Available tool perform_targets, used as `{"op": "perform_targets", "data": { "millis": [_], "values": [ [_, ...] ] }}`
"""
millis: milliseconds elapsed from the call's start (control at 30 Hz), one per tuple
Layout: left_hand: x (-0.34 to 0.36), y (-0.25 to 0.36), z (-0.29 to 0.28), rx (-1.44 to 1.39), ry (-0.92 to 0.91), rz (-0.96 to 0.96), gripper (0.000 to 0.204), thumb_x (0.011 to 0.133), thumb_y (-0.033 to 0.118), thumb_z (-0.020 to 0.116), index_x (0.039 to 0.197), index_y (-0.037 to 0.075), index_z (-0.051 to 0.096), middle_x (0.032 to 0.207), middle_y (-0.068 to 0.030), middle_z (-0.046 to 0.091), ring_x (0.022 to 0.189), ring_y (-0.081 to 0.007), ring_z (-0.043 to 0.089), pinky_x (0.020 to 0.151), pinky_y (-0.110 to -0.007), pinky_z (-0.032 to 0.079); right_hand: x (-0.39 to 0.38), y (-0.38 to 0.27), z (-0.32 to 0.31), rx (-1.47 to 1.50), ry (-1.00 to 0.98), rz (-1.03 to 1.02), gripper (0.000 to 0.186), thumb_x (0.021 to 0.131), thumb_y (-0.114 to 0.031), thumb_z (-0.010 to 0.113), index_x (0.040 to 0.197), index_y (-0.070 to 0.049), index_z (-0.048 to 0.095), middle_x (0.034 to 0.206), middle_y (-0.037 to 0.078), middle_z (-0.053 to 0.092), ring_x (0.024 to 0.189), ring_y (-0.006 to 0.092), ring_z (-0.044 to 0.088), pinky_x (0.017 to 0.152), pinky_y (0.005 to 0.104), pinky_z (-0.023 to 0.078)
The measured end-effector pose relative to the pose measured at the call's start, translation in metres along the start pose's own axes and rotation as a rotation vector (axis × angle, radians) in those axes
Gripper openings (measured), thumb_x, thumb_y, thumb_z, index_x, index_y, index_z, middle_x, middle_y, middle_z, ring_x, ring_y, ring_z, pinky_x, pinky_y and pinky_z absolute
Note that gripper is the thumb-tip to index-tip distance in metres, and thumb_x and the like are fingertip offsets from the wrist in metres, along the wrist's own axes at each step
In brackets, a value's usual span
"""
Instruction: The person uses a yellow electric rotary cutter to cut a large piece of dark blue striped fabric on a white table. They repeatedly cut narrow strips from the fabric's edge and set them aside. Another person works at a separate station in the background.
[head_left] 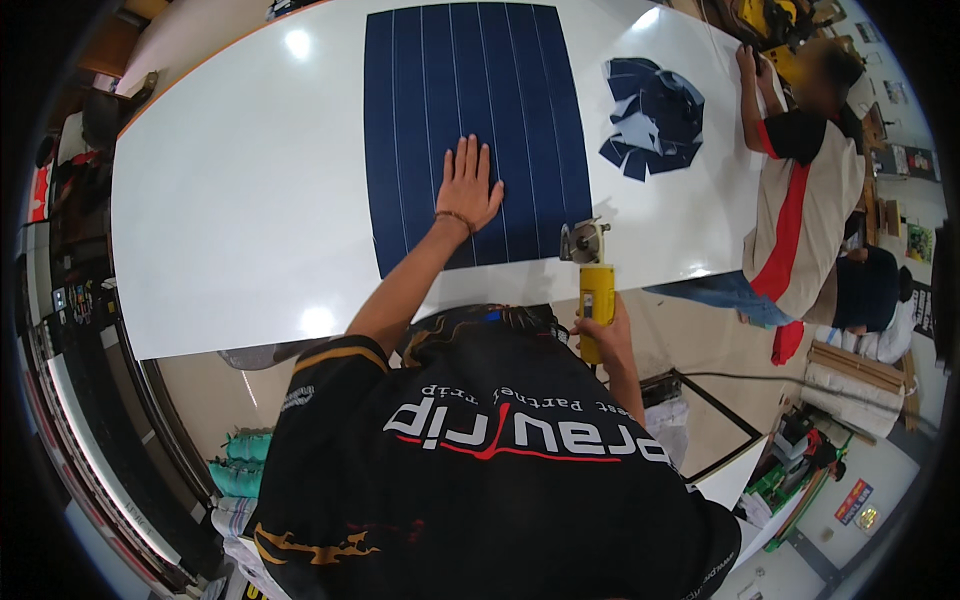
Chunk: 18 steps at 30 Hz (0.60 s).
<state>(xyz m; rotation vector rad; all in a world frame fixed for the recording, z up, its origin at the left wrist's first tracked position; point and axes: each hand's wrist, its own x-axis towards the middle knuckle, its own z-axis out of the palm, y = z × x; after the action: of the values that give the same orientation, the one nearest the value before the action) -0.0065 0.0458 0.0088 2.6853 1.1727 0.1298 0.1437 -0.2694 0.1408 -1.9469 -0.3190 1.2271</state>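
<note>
A dark navy sheet of fabric (410,110) with several pale lengthwise lines lies flat on the white table. My left hand (468,188) rests palm down on it with the fingers stretched out, a bracelet at the wrist. My right hand (615,335) is closed around the yellow body of an electric fabric cutter (597,290). The cutter's metal head (583,242) is at the sheet's near right corner, by the table's front edge. Whether its blade touches the fabric, I cannot tell.
A heap of navy fabric scraps (655,115) lies right of the sheet on the white table (240,180). Another person (805,190) stands at the table's right end, hands at its edge. A dark cable (740,376) runs off to the right below the table.
</note>
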Motion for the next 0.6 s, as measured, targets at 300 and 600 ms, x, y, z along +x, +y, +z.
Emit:
{"op": "perform_targets", "data": {
  "millis": [300, 600],
  "values": [
    [-0.001, -0.003, 0.007, 0.026, 0.050, 0.024, 0.080, 0.107, 0.048, 0.041, 0.168, -0.003, 0.029, 0.176, -0.0277, 0.020, 0.166, -0.0422, 0.014, 0.134, -0.057, 0.012, -0.041, 0.077, 0.026, -0.428, 0.183, -0.236, 0.075, 0.077, -0.020, 0.090, 0.140, -0.005, 0.050, 0.111, 0.026, 0.075, 0.104, 0.0449, 0.075, 0.085, 0.0489, 0.059],
    [0.001, -0.005, 0.013, 0.004, 0.074, 0.032, 0.081, 0.107, 0.050, 0.041, 0.168, -0.002, 0.029, 0.176, -0.0274, 0.020, 0.165, -0.0429, 0.014, 0.134, -0.058, 0.011, -0.028, 0.067, 0.048, -0.525, 0.223, -0.178, 0.073, 0.087, -0.041, 0.083, 0.142, -0.009, 0.049, 0.106, 0.028, 0.075, 0.100, 0.0513, 0.073, 0.081, 0.0564, 0.058]
  ]
}}
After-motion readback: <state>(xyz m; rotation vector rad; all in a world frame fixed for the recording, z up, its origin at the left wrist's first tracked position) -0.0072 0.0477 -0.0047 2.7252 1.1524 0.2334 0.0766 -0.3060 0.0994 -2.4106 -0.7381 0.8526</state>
